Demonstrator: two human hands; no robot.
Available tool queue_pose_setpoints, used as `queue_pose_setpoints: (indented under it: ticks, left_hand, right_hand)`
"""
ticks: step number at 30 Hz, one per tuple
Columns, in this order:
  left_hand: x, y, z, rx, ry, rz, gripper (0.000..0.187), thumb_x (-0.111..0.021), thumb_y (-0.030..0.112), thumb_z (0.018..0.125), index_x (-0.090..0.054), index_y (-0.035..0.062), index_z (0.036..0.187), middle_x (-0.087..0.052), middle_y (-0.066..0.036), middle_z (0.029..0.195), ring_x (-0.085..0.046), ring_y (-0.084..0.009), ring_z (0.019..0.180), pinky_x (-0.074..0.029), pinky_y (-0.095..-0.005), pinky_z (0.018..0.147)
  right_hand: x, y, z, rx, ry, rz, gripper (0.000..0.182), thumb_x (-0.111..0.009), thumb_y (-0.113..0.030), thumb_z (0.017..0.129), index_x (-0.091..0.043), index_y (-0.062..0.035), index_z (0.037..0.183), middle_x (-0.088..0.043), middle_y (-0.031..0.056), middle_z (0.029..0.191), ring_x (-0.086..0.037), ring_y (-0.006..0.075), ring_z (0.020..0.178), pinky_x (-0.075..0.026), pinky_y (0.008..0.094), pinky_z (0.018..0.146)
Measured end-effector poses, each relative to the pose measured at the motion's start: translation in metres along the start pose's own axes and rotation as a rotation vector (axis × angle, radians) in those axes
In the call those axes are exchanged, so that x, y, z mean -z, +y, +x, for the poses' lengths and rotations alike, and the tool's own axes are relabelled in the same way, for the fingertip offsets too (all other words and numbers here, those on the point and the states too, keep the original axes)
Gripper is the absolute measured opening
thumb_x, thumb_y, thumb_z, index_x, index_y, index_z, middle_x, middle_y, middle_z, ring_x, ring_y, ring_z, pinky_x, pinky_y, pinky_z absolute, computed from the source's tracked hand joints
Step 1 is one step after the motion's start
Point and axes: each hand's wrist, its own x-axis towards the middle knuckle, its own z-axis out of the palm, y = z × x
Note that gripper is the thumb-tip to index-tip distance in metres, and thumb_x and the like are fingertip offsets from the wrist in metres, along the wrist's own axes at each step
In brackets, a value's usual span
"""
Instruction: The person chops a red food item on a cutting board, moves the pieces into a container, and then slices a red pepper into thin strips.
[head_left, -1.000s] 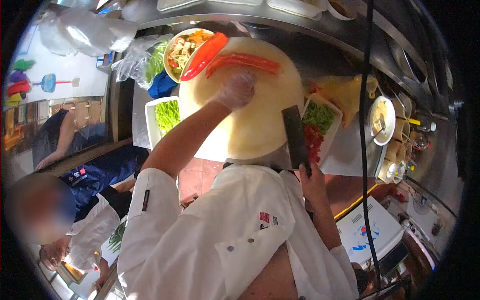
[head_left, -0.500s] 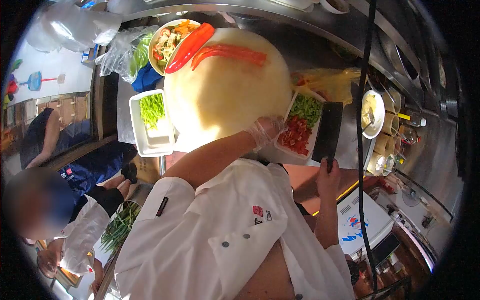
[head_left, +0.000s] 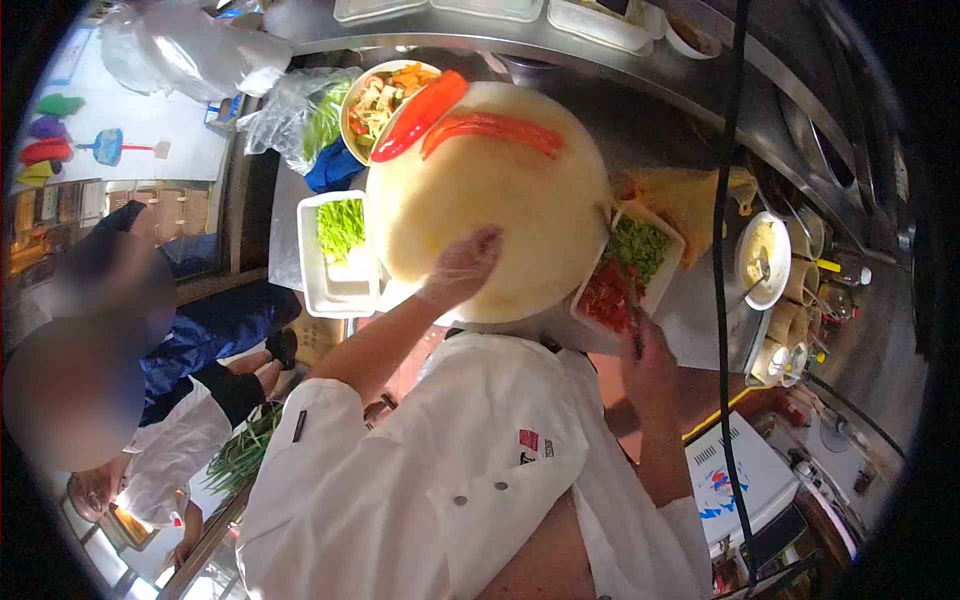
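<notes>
My left hand (head_left: 466, 266), in a clear glove, is over the lower part of the round cutting board (head_left: 500, 210), its fingers stretched toward the board's middle and nothing visible in them. At the right, my right hand (head_left: 650, 352) grips the handle of a cleaver (head_left: 633, 300), now seen nearly edge-on above a white tray (head_left: 664, 290). That tray holds chopped greens (head_left: 638, 248) and chopped red pieces (head_left: 605, 296). Near the board's top edge lie a whole red pepper (head_left: 420, 115) and long red pepper strips (head_left: 500, 132).
Left of the board stands a white tray (head_left: 312, 250) with cut green stalks. Behind it are a bowl of mixed vegetables (head_left: 385, 100) and a plastic bag (head_left: 285, 125). A bowl with a spoon (head_left: 765, 250) is at the right, behind a hanging black cable (head_left: 722, 220). People (head_left: 185, 440) are at the left.
My left hand has moved left from the right-hand tray onto the board. The cleaver has turned from flat beside that tray to edge-on over it. The view has shifted slightly.
</notes>
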Motion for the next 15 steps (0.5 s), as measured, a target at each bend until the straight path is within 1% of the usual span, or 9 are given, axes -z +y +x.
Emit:
queue_pose_setpoints:
  ticks: [1, 2, 3, 6, 7, 10, 11, 12, 15]
  left_hand:
    - [0.037, 0.02, -0.01, 0.116, 0.028, 0.005, 0.027, -0.065, 0.021, 0.102, -0.071, 0.004, 0.121, -0.075, -0.022, 0.109, -0.074, -0.036, 0.1, -0.059, -0.0441, 0.087]
    - [0.046, -0.008, -0.021, 0.078, 0.102, 0.129, 0.025, -0.066, 0.02, 0.101, -0.072, 0.0043, 0.12, -0.076, -0.02, 0.1, -0.075, -0.0346, 0.096, -0.059, -0.0432, 0.086]
    - [0.061, -0.013, -0.032, 0.103, 0.108, 0.085, 0.024, -0.066, 0.018, 0.101, -0.072, 0.0046, 0.119, -0.075, -0.019, 0.094, -0.075, -0.0328, 0.09, -0.059, -0.0398, 0.084]
    - [0.076, -0.034, -0.075, 0.226, 0.123, 0.003, 0.025, -0.066, 0.018, 0.102, -0.071, 0.004, 0.122, -0.077, -0.013, 0.101, -0.073, -0.0211, 0.092, -0.058, -0.0354, 0.084]
    - [0.071, -0.054, -0.09, 0.297, 0.094, -0.149, 0.025, -0.065, 0.018, 0.103, -0.071, 0.0036, 0.124, -0.077, -0.01, 0.103, -0.071, -0.0168, 0.094, -0.057, -0.0342, 0.085]
    - [0.074, -0.046, -0.123, 0.318, 0.043, -0.121, 0.026, -0.065, 0.015, 0.103, -0.07, 0.0031, 0.125, -0.077, -0.011, 0.106, -0.071, -0.0166, 0.094, -0.057, -0.0331, 0.085]
    - [0.069, -0.053, -0.134, 0.304, 0.066, -0.182, 0.027, -0.065, 0.014, 0.102, -0.07, 0.0029, 0.126, -0.077, -0.011, 0.107, -0.071, -0.0164, 0.094, -0.057, -0.0331, 0.085]
    - [0.077, -0.035, -0.139, 0.378, 0.028, -0.157, 0.028, -0.065, 0.018, 0.103, -0.069, 0.0024, 0.126, -0.077, -0.013, 0.107, -0.072, -0.0187, 0.097, -0.058, -0.0346, 0.086]
    - [0.066, -0.061, -0.157, 0.381, -0.022, -0.052, 0.032, -0.063, 0.025, 0.104, -0.069, 0.0019, 0.125, -0.077, -0.016, 0.107, -0.074, -0.0233, 0.1, -0.058, -0.0374, 0.087]
  right_hand:
    - [-0.007, -0.02, 0.009, 0.044, -0.08, 0.0, 0.048, -0.063, -0.023, 0.104, -0.055, -0.0066, 0.148, -0.066, 0.023, 0.115, -0.068, 0.0439, 0.102, -0.055, 0.0525, 0.088]
    - [-0.026, -0.026, 0.018, 0.181, -0.072, -0.055, 0.05, -0.064, -0.023, 0.102, -0.055, -0.0094, 0.15, -0.065, 0.0216, 0.117, -0.068, 0.0427, 0.103, -0.056, 0.0519, 0.088]
    - [-0.053, -0.029, 0.025, 0.312, -0.064, -0.111, 0.053, -0.066, -0.022, 0.101, -0.054, -0.0121, 0.151, -0.064, 0.0201, 0.118, -0.067, 0.0416, 0.104, -0.056, 0.0512, 0.088]
    - [-0.119, -0.055, 0.05, 0.401, -0.194, -0.188, 0.055, -0.067, -0.022, 0.1, -0.054, -0.0146, 0.153, -0.064, 0.0182, 0.122, -0.066, 0.0395, 0.108, -0.056, 0.0507, 0.089]
    - [-0.124, -0.066, 0.058, 0.369, -0.214, -0.192, 0.056, -0.067, -0.022, 0.099, -0.054, -0.0148, 0.153, -0.064, 0.0179, 0.122, -0.065, 0.0394, 0.109, -0.055, 0.051, 0.09]
    - [-0.14, -0.098, 0.069, 0.35, -0.256, -0.218, 0.055, -0.067, -0.022, 0.099, -0.055, -0.0144, 0.152, -0.064, 0.017, 0.123, -0.064, 0.0392, 0.111, -0.054, 0.0518, 0.093]
    - [-0.144, -0.096, 0.071, 0.368, -0.23, -0.238, 0.053, -0.067, -0.022, 0.099, -0.056, -0.0138, 0.151, -0.064, 0.0168, 0.123, -0.064, 0.0392, 0.112, -0.053, 0.052, 0.094]
    - [-0.148, -0.091, 0.071, 0.383, -0.209, -0.259, 0.052, -0.066, -0.022, 0.099, -0.057, -0.0132, 0.149, -0.064, 0.0165, 0.124, -0.063, 0.0392, 0.113, -0.053, 0.0522, 0.096]
    - [-0.154, -0.059, 0.075, 0.432, -0.101, -0.172, 0.045, -0.068, -0.017, 0.098, -0.062, -0.0101, 0.142, -0.064, 0.0147, 0.127, -0.063, 0.038, 0.117, -0.051, 0.0504, 0.101]
